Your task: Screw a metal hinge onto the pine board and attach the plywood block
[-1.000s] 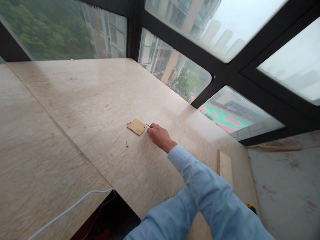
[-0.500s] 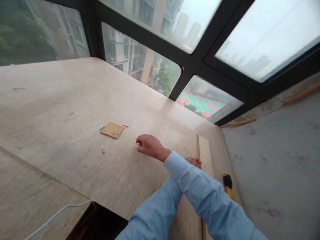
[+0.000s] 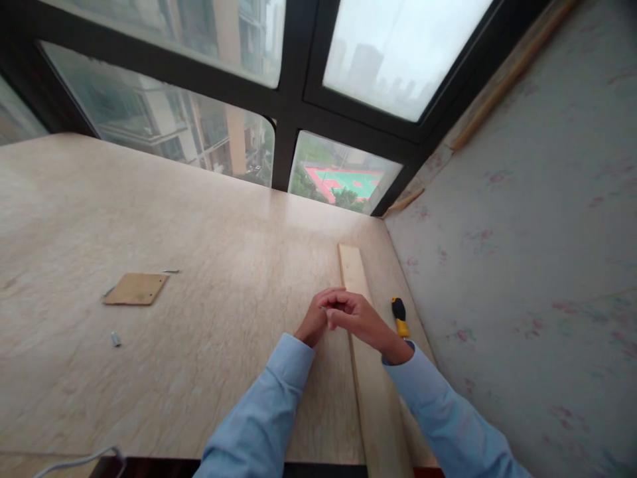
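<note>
My left hand and my right hand meet fingertip to fingertip over the marble sill, just left of a long wooden strip. Both hands are closed. A small screw shows pinched between their fingertips. A yellow and black screwdriver lies right of the strip, close to my right wrist. Far to the left lies a thin plywood square with a loose screw below it and another thin screw at its upper right corner.
The marble sill runs to a black-framed window at the back. A papered wall closes the right side. A white cable crosses the sill's near left edge.
My right hand took a small screw from beside the plywood square and drew back to the right. It has joined my left hand at the wooden strip. The view swung right.
</note>
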Demonstrator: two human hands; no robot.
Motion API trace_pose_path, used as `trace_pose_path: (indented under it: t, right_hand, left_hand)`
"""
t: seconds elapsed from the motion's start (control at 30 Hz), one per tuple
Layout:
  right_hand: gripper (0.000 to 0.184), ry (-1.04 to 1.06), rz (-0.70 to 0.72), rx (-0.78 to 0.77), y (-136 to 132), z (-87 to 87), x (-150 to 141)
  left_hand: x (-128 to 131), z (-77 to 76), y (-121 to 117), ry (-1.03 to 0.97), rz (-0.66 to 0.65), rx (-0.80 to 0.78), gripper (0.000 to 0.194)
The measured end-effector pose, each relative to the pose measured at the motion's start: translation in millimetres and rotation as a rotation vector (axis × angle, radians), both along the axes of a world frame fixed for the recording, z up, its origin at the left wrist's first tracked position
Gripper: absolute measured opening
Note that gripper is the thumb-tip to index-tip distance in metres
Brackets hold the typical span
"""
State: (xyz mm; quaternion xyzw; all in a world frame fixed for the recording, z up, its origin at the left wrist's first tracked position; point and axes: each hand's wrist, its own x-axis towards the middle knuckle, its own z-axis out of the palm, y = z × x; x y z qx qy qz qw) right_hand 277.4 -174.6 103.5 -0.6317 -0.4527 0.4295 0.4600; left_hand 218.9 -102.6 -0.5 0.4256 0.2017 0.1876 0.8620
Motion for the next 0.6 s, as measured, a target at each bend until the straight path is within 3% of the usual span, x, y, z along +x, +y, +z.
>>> trace_pose_path:
  t: [0.13,0.23,0.5,0.6]
  right_hand:
    - [0.022,0.059,-0.203,0.019,-36,-21.8,34]
    - [0.025,0.109,-0.288,0.028,-51,-34.4,50]
    - [0.033,0.343,-0.411,0.067,-47,-56.7,70]
    - [0.033,0.384,-0.461,0.098,-47,-62.1,70]
  left_hand:
    - [-1,6.0,0,0.069,0.126,0.027,0.05]
    - [-1,6.9,-1,0.075,0.15,0.047,0.057]
    - [-8,8.5,2,0.093,0.237,-0.068,0.059]
    - [-8,11.6,1,0.148,0.227,-0.022,0.064]
